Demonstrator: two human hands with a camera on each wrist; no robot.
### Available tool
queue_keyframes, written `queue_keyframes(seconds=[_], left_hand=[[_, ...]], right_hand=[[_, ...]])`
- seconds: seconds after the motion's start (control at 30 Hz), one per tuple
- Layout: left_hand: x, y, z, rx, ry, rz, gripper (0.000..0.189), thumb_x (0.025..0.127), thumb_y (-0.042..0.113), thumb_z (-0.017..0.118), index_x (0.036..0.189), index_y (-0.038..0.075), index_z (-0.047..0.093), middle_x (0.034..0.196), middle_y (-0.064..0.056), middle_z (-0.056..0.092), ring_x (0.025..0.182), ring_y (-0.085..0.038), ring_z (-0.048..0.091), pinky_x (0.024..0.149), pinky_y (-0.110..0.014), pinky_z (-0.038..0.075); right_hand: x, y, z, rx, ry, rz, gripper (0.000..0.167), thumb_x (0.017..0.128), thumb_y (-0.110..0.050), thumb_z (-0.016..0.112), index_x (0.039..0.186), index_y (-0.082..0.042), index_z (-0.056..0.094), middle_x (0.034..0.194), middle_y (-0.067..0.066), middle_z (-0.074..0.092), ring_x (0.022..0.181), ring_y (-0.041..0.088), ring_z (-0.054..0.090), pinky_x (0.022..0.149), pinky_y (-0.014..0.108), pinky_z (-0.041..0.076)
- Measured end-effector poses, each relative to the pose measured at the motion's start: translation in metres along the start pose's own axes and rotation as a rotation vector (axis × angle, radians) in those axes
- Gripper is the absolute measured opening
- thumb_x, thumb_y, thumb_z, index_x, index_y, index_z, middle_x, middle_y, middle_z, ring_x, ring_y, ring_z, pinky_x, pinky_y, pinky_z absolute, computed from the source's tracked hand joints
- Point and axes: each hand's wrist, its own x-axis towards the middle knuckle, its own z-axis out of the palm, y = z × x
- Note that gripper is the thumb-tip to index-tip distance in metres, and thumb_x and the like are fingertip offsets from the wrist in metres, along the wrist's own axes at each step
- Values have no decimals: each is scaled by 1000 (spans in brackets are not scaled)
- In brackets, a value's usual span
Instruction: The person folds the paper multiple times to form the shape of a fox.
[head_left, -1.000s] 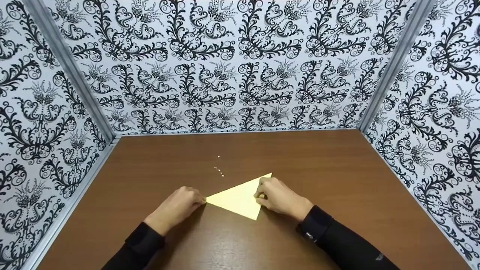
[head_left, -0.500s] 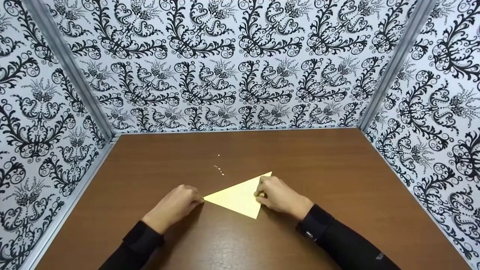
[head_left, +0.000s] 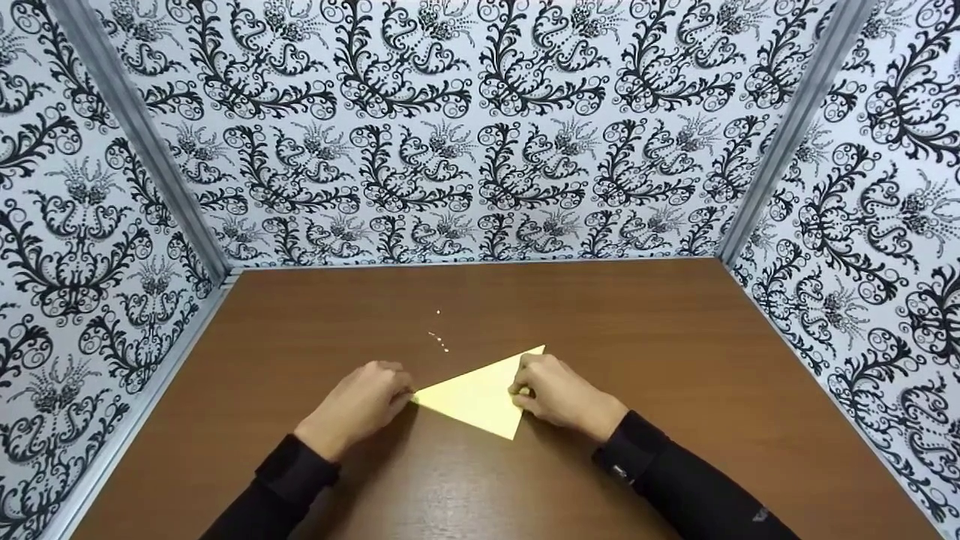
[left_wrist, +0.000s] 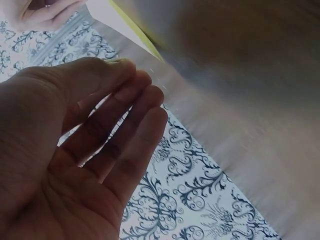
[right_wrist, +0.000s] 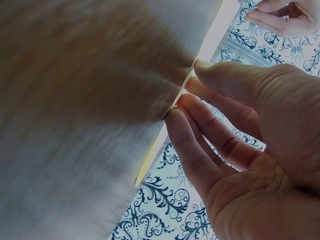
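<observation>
A yellow paper triangle [head_left: 471, 399] lies on the brown table, its narrow tip pointing left. My right hand [head_left: 559, 394] pinches its short right edge, fingers curled and thumb tip against the paper. The right wrist view shows that thumb and the fingertips along the thin edge of the paper [right_wrist: 220, 30]. At the left tip is my left hand [head_left: 364, 401], its fingertips right beside the point. In the left wrist view, the left hand [left_wrist: 105, 130] has fairly straight fingers gathered near the thumb, with the paper's tip [left_wrist: 150, 46] just beyond them.
Small white specks [head_left: 439, 341] show on the table [head_left: 637, 322] behind the paper. Walls with a black-and-white scroll pattern [head_left: 480, 150] border the table at the back and both sides, with grey posts [head_left: 157, 142] at the corners.
My left hand shifts slightly left, then back right and a little away from me at the paper's tip. The right hand and paper stay nearly still.
</observation>
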Motion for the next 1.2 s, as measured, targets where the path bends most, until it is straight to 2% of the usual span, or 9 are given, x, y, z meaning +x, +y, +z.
queue_keyframes(seconds=[0.2,0.33,0.5,0.63,0.73,0.97,1.2], left_hand=[[15,10,11,4,23,13,14,99,-3,87,94,10,82,89,-3,74,81,-15,73,73,-30,63],[27,18,20,34,30,17,15,94,-3,87,93,10,80,89,-4,72,81,-19,72,72,-34,63],[41,30,30,46,-8,-17,12,94,6,93,101,7,83,98,-8,74,88,-25,77,75,-39,67],[48,40,37,58,-50,-52,26,95,18,98,112,3,85,111,-13,78,99,-30,80,82,-41,71],[53,48,40,74,-85,-71,34,96,25,100,116,2,84,113,-13,77,100,-30,79,80,-38,72],[58,57,45,93,-101,-78,34,93,31,102,99,5,80,107,-12,73,96,-30,75,75,-40,70],[59,55,48,48,-101,-93,34,92,28,102,90,7,76,102,-10,70,93,-30,72,77,-43,70]], right_hand=[[0,0,0,0,4,7,8,99,2,88,106,0,91,102,12,78,93,26,77,78,29,64],[-1,0,0,2,4,13,8,98,3,88,106,0,91,102,12,78,93,26,77,78,30,64],[-2,0,0,2,4,17,9,98,3,88,106,0,91,102,12,78,93,26,77,78,29,64],[-1,-1,0,10,-2,15,10,99,4,87,107,1,91,103,12,79,92,26,78,77,26,64],[0,-1,-1,17,-9,17,10,99,4,87,108,1,91,103,13,81,92,26,78,76,25,64],[0,-3,-2,8,-24,36,10,100,2,87,109,0,91,104,12,80,92,25,77,76,25,61],[-1,-7,-3,3,-18,37,10,100,2,86,108,0,91,103,12,80,91,26,77,75,26,61]])
